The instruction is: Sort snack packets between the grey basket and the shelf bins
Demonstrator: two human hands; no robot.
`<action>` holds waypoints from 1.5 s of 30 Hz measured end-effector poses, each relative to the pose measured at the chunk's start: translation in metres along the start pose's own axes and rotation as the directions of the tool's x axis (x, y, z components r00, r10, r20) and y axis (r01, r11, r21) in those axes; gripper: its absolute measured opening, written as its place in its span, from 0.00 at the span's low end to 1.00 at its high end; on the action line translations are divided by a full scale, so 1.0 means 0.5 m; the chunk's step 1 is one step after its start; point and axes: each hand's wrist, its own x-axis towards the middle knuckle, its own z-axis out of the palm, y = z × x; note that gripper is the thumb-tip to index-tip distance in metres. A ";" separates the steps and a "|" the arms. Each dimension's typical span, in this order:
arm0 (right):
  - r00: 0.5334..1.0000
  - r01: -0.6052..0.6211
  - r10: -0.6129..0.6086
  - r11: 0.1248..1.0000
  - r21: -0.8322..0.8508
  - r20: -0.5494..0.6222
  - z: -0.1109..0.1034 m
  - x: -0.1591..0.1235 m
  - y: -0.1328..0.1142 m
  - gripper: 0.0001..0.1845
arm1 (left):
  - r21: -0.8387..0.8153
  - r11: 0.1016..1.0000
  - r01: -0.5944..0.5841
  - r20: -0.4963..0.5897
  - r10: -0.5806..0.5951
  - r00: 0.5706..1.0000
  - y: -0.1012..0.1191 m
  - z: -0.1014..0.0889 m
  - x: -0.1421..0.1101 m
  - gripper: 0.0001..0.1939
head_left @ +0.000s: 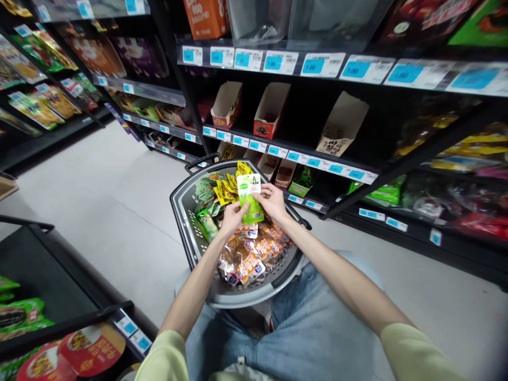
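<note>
A small green and white snack packet (251, 203) is held up between both hands over the basket. My left hand (234, 216) pinches its lower left side with the thumb on its front. My right hand (272, 200) grips its right edge near the middle. Below sits a grey shopping basket (238, 301), its rim close to my knees. Inside it lie orange and white snack packs (252, 267), yellow packets (227, 190), green-toned packets (209, 191) and a bright green packet (206, 223). The hands and the held packet hide part of the contents.
Black shelving with price tags (278, 151) runs in front of the basket. Open cardboard display boxes (272, 108) stand on its shelf, and another cardboard box (343, 124) is further right. Grey floor (130, 180) stretches left. A black rack (47, 270) with packaged food stands at the lower left.
</note>
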 end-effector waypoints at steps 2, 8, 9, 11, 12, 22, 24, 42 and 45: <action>0.997 0.076 -0.072 0.993 -0.093 0.042 -0.003 0.000 -0.003 0.19 | -0.019 0.999 -0.027 -0.015 0.026 1.000 0.001 0.001 -0.001 0.22; 0.977 0.119 -0.086 0.980 -0.159 0.197 -0.009 0.001 0.008 0.19 | -0.042 0.999 -0.008 -0.071 0.005 0.997 0.004 0.001 -0.006 0.22; 0.973 0.112 -0.075 0.980 -0.162 0.217 -0.009 0.001 0.012 0.19 | -0.055 0.998 -0.009 -0.077 0.005 0.997 0.006 0.001 -0.007 0.22; 0.971 0.104 -0.061 0.979 -0.177 0.233 -0.009 0.001 0.019 0.19 | -0.074 0.997 -0.026 -0.086 0.019 0.996 0.011 -0.001 -0.009 0.21; 0.972 0.103 -0.060 0.978 -0.183 0.229 -0.009 0.001 0.021 0.18 | -0.077 0.996 -0.036 -0.088 0.029 0.996 0.014 -0.002 -0.010 0.21; 0.981 0.041 -0.017 0.991 -0.124 0.192 -0.010 -0.007 0.003 0.22 | -0.069 0.995 -0.077 -0.093 0.070 0.993 0.031 -0.004 -0.013 0.20; 0.981 0.018 0.003 0.994 -0.107 0.194 -0.010 -0.012 -0.005 0.23 | -0.072 0.994 -0.077 -0.102 0.070 0.992 0.033 -0.004 -0.013 0.20; 0.971 -0.069 0.081 0.996 -0.061 0.223 -0.005 -0.020 -0.018 0.23 | -0.034 0.997 -0.064 -0.161 0.058 0.985 0.027 -0.008 -0.010 0.22; 0.970 -0.080 0.090 0.995 -0.054 0.224 -0.005 -0.020 -0.017 0.23 | -0.035 0.997 -0.062 -0.161 0.055 0.985 0.026 -0.009 -0.010 0.22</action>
